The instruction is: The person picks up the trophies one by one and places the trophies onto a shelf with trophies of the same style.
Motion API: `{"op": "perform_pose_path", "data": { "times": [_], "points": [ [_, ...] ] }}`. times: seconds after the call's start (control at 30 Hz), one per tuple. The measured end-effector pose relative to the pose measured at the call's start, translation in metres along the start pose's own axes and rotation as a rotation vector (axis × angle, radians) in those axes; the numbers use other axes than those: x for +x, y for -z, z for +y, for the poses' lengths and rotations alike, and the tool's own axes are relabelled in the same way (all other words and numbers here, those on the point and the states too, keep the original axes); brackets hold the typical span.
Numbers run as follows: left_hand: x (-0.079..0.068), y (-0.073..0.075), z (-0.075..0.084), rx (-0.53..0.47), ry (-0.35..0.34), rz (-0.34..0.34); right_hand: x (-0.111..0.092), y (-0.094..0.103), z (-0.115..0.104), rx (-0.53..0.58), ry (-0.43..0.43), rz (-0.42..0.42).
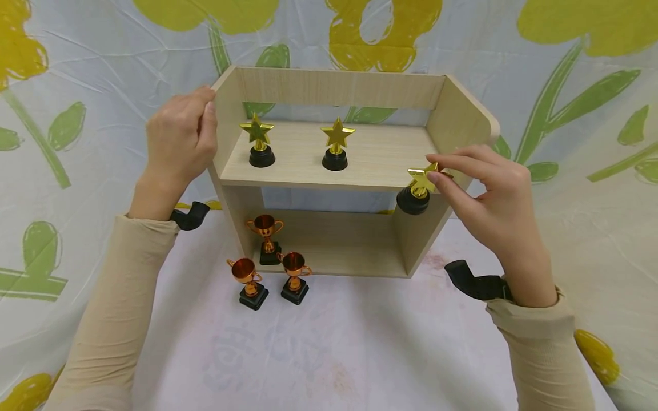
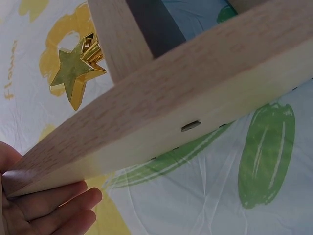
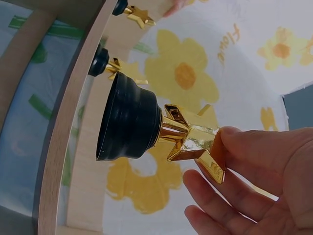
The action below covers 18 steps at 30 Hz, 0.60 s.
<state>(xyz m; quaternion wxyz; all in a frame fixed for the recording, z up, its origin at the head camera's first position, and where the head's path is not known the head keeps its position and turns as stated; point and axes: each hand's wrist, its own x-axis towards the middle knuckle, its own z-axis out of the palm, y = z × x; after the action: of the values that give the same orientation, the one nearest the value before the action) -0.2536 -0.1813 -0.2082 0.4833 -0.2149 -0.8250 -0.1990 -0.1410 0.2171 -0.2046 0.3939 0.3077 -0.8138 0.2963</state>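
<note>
Nearest, a beige sleeve (image 1: 545,354) leads to the right grip (image 1: 493,194), pinching a gold star trophy (image 1: 419,190) at the shelf unit's (image 1: 339,87) near right. Its tilted base (image 1: 413,202) wants levelling over the upper board (image 1: 380,154). Farther, the left grip (image 1: 177,134) clasps the side panel (image 1: 226,125); only the left wrist view shows fingers (image 2: 73,208) outside it.

Head view bright and even, soft shadows on pale cloth (image 1: 380,337); both wrist views dimmer, glints on gold star trophy (image 3: 172,131)
</note>
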Motion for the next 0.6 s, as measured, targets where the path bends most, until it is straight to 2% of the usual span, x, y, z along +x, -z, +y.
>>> {"op": "perform_pose_path", "data": {
  "times": [0.43, 0.6],
  "points": [
    [0.000, 0.001, -0.001, -0.001, -0.004, -0.004, 0.011, -0.003, 0.008, -0.007, 0.001, -0.012],
    [-0.001, 0.000, -0.001, -0.010, -0.009, 0.002, 0.014, -0.005, 0.012, -0.015, -0.039, -0.012]
  ]
}}
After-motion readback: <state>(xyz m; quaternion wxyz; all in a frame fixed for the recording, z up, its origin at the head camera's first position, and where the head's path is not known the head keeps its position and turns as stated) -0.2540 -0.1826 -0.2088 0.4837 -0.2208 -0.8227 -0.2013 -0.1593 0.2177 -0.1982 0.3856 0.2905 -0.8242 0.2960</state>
